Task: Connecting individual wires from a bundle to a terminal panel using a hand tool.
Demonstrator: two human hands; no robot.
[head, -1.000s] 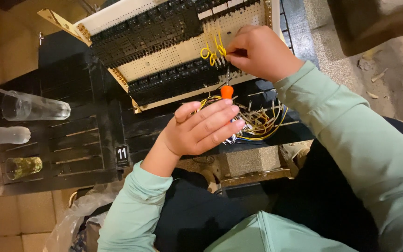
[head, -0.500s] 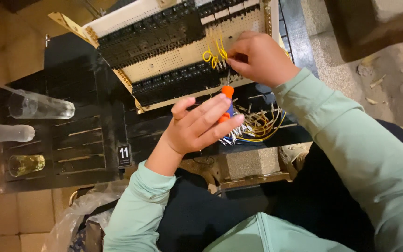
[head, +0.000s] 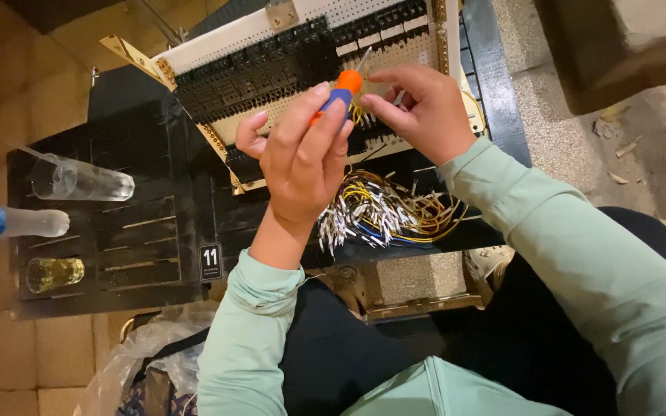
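Observation:
My left hand (head: pixel 302 158) is raised over the panel and grips a screwdriver (head: pixel 342 88) with an orange and blue handle, its metal shaft pointing up toward the board. My right hand (head: pixel 418 108) is just to the right of it, fingers pinched on yellow wires (head: pixel 361 117) at the perforated white board (head: pixel 302 69) with rows of black terminal blocks. A loose bundle of yellow, white and blue wires (head: pixel 383 212) with white ends lies on the black surface below both hands.
A clear glass (head: pixel 79 181) lies on its side at the left, with a plastic bottle (head: pixel 9 222) and a small glass of yellowish liquid (head: pixel 54 273) below it. A stone block (head: pixel 414 277) sits by my lap. A plastic bag (head: pixel 144 362) is at the lower left.
My left hand has picked up the screwdriver from beside the wire bundle and lifted it to the board next to my right hand, which stayed at the yellow wires.

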